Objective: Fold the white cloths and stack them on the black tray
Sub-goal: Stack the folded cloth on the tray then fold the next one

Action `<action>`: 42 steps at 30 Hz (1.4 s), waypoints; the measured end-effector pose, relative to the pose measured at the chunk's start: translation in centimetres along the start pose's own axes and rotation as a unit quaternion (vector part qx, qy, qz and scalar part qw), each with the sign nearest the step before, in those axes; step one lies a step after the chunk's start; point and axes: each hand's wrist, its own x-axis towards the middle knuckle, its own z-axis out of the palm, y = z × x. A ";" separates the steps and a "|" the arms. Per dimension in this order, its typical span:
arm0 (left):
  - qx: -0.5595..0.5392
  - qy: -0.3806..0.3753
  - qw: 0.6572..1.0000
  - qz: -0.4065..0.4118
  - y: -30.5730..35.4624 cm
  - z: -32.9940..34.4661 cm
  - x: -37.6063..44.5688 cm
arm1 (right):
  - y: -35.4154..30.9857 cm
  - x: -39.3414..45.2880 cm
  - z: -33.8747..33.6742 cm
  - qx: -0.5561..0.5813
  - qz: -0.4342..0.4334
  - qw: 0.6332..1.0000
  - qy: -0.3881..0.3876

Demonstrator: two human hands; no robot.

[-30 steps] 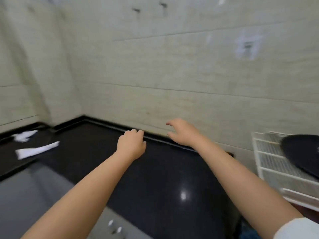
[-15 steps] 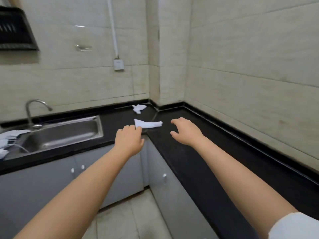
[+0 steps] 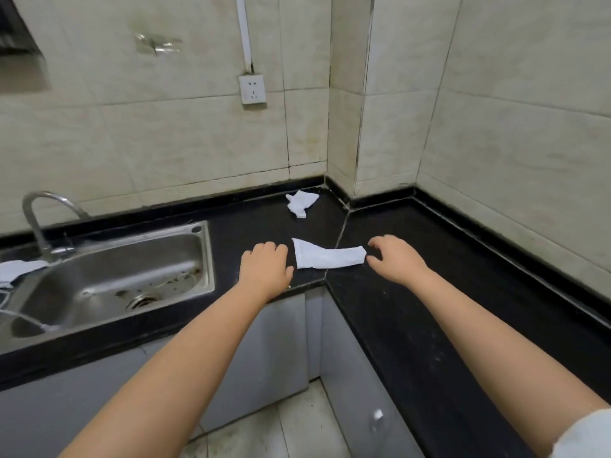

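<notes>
A long white cloth [image 3: 327,256] lies flat on the black counter [image 3: 413,309] across the corner seam. My left hand [image 3: 264,272] hovers just left of it with the fingers curled and nothing in them. My right hand [image 3: 395,259] is at the cloth's right end, fingers spread, fingertips almost touching it. A second, crumpled white cloth [image 3: 301,203] sits farther back near the wall corner. Another white cloth [image 3: 16,269] shows at the left edge by the sink. The black tray is out of view.
A steel sink [image 3: 112,279] with a tap [image 3: 43,223] takes up the left counter. Tiled walls close the corner, with a socket [image 3: 252,89] above. Grey cabinet doors [image 3: 274,352] and floor tiles lie below.
The view swung left from the right wall and rack to the counter corner. Both hands came closer to the long white cloth, which now lies between them.
</notes>
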 end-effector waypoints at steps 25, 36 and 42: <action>-0.155 -0.215 0.920 0.288 2.5 22.2 28.2 | 8.8 19.1 19.5 -0.044 0.090 0.992 -0.071; -0.405 -0.121 0.878 0.223 1.0 11.5 34.0 | 9.5 19.7 11.9 0.132 0.145 0.978 -0.072; -0.438 -0.035 0.863 0.250 7.8 6.5 34.8 | 14.0 15.9 2.2 0.028 0.201 0.969 0.142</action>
